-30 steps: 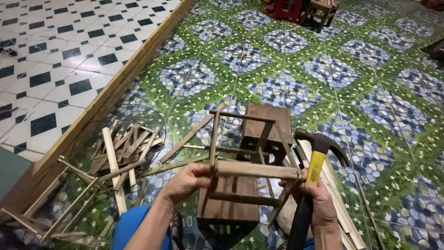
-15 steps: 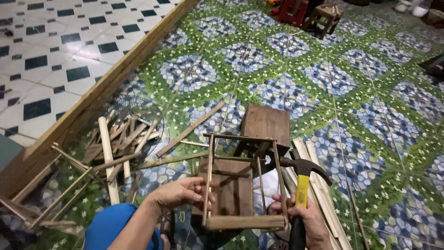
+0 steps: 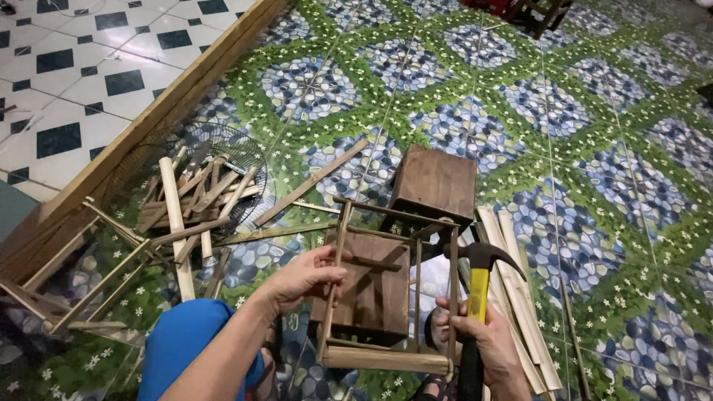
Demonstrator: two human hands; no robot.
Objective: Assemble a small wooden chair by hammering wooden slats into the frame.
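Between both hands stands the stick frame [image 3: 390, 289]; left hand [image 3: 301, 276] grips its side; right hand [image 3: 486, 345] grips frame and hammer [image 3: 479, 286].

My left hand [image 3: 301, 278] grips the side of a small stick frame [image 3: 390, 289] resting over a dark wooden stool [image 3: 434, 182]. My right hand [image 3: 486, 349] holds a yellow-handled hammer [image 3: 477, 286] against the frame's other side. Loose sticks [image 3: 189, 204] lie left.

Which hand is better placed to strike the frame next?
Right. The right hand already grips the yellow-handled hammer beside the bamboo frame, while the left hand holds a frame upright, steadying it.
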